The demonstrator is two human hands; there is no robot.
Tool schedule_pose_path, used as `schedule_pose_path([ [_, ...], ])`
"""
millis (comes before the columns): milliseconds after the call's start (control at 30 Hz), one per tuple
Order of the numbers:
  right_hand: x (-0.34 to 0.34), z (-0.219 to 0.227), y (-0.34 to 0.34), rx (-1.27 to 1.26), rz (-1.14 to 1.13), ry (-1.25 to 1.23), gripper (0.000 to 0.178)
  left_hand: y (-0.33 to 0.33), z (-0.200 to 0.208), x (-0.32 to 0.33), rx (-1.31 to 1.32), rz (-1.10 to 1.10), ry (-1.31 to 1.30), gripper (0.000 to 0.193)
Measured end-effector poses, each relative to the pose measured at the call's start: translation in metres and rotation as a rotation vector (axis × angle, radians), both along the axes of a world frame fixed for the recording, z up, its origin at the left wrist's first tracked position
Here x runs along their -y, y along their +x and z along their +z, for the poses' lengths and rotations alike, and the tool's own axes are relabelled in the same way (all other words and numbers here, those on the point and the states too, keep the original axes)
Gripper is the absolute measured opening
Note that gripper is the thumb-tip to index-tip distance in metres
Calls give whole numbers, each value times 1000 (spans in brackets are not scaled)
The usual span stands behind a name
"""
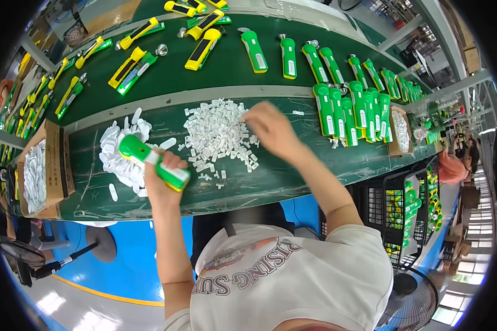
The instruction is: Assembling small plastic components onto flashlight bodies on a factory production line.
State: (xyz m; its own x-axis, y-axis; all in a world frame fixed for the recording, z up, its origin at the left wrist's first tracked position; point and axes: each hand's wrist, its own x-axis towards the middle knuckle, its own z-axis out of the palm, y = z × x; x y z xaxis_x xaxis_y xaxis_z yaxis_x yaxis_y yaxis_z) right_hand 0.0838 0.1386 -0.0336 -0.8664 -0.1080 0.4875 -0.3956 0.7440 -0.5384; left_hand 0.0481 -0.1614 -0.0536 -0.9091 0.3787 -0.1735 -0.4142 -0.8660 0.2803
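Note:
My left hand (pixel 161 185) grips a green flashlight body (pixel 133 148) with a white patch on its upper face and yellow along its edge. The flashlight is tilted, its wide end pointing up and left over a heap of flat white oval plastic pieces (pixel 113 157). My right hand (pixel 275 132), slightly blurred, reaches to the right edge of a pile of small white plastic parts (pixel 212 129). Its fingers are drawn together at the pile; whether a part is between them is too blurred to make out. On the right, several green flashlights (pixel 348 116) lie close together on the bench.
Beyond the bench's raised edge, a green belt (pixel 176 71) carries rows of green and yellow flashlights. Cardboard boxes of white pieces stand at the left (pixel 58 165) and right (pixel 400 132) ends. A black crate (pixel 374 207) of flashlights and a fan (pixel 408 298) stand right of me.

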Motion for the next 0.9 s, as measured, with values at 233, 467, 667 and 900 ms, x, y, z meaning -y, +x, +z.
schedule_pose_path([
  [233, -48, -51, -29, 118, -82, 75, 10, -3, 21, -44, -12, -94, -105, 50],
  [467, -22, -15, -21, 379, -49, -344, 17, 7, -5, -35, -89, 2, -439, 51],
  [667, 31, 62, 0, 313, 268, -629, 10, 30, 41, -89, -357, -139, -488, 43],
  [900, 71, 65, 4, 269, 338, -620, 13, 40, 41, -55, -566, -16, -754, 50],
])
